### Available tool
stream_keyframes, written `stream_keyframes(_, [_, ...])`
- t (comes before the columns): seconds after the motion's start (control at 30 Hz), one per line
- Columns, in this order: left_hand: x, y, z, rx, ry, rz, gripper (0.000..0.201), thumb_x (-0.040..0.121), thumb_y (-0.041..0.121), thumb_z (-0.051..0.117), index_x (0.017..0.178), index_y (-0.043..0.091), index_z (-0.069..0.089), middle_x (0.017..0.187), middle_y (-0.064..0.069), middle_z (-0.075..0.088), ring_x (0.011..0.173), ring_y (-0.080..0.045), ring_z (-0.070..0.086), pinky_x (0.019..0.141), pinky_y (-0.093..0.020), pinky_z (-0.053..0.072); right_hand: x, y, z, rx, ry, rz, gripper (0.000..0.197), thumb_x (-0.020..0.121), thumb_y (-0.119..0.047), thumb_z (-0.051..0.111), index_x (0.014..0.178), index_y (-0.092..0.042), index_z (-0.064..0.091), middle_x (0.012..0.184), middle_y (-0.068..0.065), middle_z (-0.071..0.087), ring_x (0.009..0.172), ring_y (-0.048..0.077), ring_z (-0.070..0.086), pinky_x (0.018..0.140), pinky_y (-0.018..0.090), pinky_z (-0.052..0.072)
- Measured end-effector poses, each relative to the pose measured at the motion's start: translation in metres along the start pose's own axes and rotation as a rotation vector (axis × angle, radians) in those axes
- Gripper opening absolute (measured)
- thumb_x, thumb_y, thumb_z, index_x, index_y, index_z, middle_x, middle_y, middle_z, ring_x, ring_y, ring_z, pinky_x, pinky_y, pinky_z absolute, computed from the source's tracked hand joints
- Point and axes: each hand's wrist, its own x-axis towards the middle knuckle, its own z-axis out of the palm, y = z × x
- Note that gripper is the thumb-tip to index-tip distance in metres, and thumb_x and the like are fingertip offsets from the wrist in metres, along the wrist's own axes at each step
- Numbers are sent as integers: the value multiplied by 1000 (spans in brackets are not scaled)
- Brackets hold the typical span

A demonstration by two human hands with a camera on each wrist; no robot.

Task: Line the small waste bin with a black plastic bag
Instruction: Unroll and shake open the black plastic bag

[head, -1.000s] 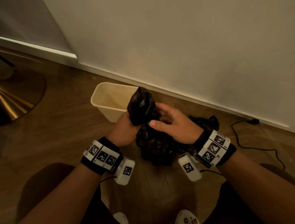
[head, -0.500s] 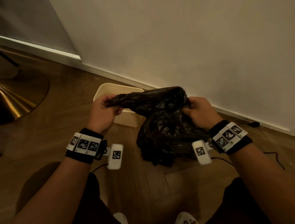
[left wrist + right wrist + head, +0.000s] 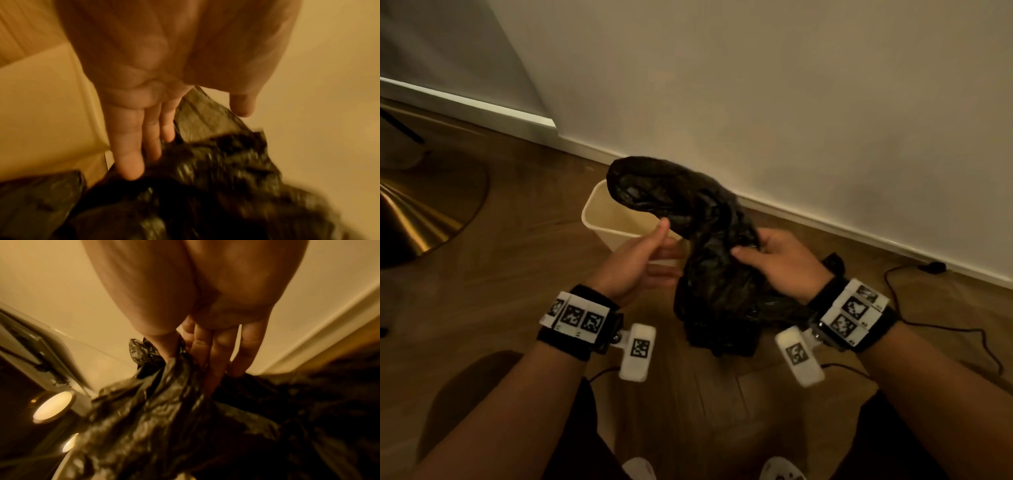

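Status: early stage. The crumpled black plastic bag is not yet opened and not yet in the small cream plastic waste bin. The bin stands upright on the wood floor at approx. 11 o'clock from the hands, w/ nothing seen inside. The bag hangs in front of the bin at its 4 o'clock side; its top flops over the bin rim, its bottom end reaches floor level.

Right hand: grip closed on the bag, thumb and fingers pinching a mid fold. Left hand: grip wide, fingers straight, tips touching the film, holding nothing.

Remaining: find the bag mouth, spread it, push the bag into the bin, fold the edge over the rim.

Change vs. 0.5 s earlier: then both hands held the bag stretched horizontally between them. Now the left hand has let go, the hands are closer together, and the bag hangs as a vertical bunch.
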Motion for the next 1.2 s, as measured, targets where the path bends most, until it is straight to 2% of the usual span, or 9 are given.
stream_keyframes(0.1, [-2, -11, 17, 87, -182, 34, 47, 87, 48, 63, 118, 13, 68, 120, -7, 71, 113, -23, 66, 101, -42, 48, -12, 7, 41, 79, -215, -18, 18, 96, -6, 60, 109, -6, 72, 108, 8, 75, 100, 18, 69, 93, 34, 54])
stream_keyframes(0.23, [-4, -15, 25, 127, -95, 154, 22, 89, 2, 62, 107, 12, 69, 103, 5, 74, 94, -1, 70, 84, -19, 52, -16, 12, 47, -102, -331, -76, 19, 96, -17, 62, 106, -7, 74, 105, 5, 75, 100, 20, 70, 92, 37, 55])
stream_keyframes(0.4, [12, -6, -13, -211, 69, 156, 37, 90, -1, 56, 127, -3, 57, 129, -24, 61, 120, -40, 58, 98, -38, 47, 7, 14, -12, -308, -72, 37, 17, 93, -16, 59, 87, -14, 76, 87, 10, 75, 82, 23, 72, 75, 39, 54])
stream_keyframes(0.53, [19, 5, -41, -202, 150, 237, 28, 91, -7, 46, 95, 16, 61, 84, 3, 64, 73, -13, 53, 52, -16, 44, 17, 21, -74, -850, 19, 225, 26, 91, -28, 56, 72, -14, 67, 73, 11, 69, 65, 22, 63, 61, 36, 48])
stream_keyframes(0.63, [18, 9, -46, -332, 172, 245, 19, 96, 10, 48, 107, 12, 63, 97, -5, 70, 86, -20, 61, 68, -26, 50, 16, 30, -87, -1058, -143, 355, 25, 83, -38, 60, 94, -19, 70, 94, 2, 71, 90, 25, 68, 81, 43, 57])
stream_keyframes(0.73, [17, 4, -32, -329, 121, 182, 34, 99, 22, 39, 124, 11, 61, 125, -12, 67, 113, -31, 62, 91, -45, 52, 5, 10, -73, -670, -258, 189, 79, 80, -50, 74, 147, -39, 34, 138, -19, 51, 124, 5, 52, 103, 31, 45])
stream_keyframes(0.83, [11, -5, -3, -289, 3, 141, 40, 94, 27, 48, 128, 9, 59, 124, -11, 67, 116, -33, 62, 93, -45, 53, -2, -18, -28, -300, -192, -35, 104, 77, -48, 76, 155, -41, 7, 145, -36, 32, 126, -20, 39, 103, 11, 35])
stream_keyframes(1.07, [-4, -5, 8, -492, -164, 193, 29, 96, 17, 48, 119, 7, 62, 120, -12, 68, 107, -25, 67, 87, -37, 58, 7, 2, 2, -289, -91, -38, 24, 93, -31, 66, 116, -36, 68, 113, -19, 70, 101, -7, 65, 96, 28, 49])
stream_keyframes(1.2, [-5, 12, -28, -665, -245, 184, 31, 86, 23, 57, 109, 9, 73, 117, -13, 71, 108, -25, 68, 92, -36, 55, 12, 8, -46, 332, 192, 140, 30, 93, -11, 62, 123, -11, 66, 113, 8, 74, 105, 25, 70, 95, 43, 55])
